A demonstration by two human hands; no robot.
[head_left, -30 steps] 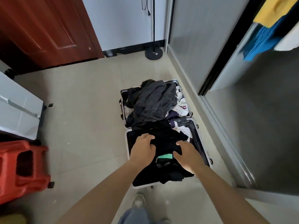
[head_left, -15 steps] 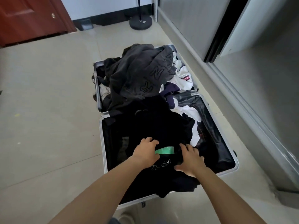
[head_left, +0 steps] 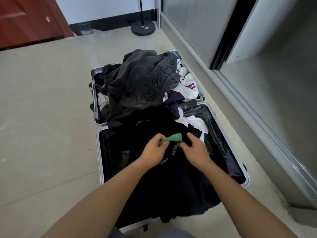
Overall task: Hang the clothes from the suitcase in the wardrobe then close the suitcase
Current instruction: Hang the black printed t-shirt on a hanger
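An open silver-rimmed suitcase lies flat on the tiled floor, both halves full of clothes. A black garment with white lettering and a green neck label fills the near half. My left hand pinches the garment at the green label's left end. My right hand grips the black fabric just right of the label. A dark grey sweatshirt is heaped on the far half, with white and purple clothes beside it. The wardrobe opening is to the right.
The wardrobe's sliding door and floor track run along the suitcase's right side. A black lamp base stands at the far wall. A red-brown door is at the far left. Tiled floor stretches left of the suitcase.
The view has dropped closer to the suitcase. Both hands went from lying flat on the black garment to pinching it at the green label, which is lifted and bunched.
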